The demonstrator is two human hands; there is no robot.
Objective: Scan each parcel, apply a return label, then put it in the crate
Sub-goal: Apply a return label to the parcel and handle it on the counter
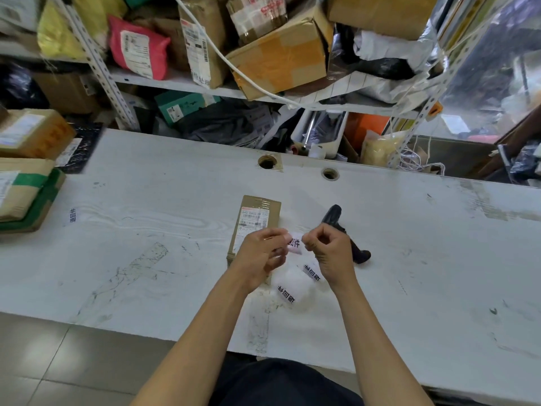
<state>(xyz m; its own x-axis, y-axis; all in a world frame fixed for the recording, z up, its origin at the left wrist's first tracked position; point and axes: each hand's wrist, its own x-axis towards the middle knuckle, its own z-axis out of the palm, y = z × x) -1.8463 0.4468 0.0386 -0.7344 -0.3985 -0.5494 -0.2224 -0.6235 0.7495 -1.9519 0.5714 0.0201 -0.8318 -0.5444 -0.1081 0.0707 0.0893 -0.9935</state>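
Right, both hands pinch one small white printed label (295, 244) between them, left hand (260, 254), right hand (329, 249), just above the small brown cardboard parcel's (257, 218) near end. Peeled carelessly, it might curl and stick to itself.

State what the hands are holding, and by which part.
A return label, pinched between both: left hand at its left edge, right hand at its right edge.

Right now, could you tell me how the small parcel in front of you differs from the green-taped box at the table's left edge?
The small parcel is narrow, sealed with clear tape, and lies alone near the hands. The green-taped box is much larger, bound with green tape, and sits stacked with other boxes. Both are brown cardboard with a white printed label on top.
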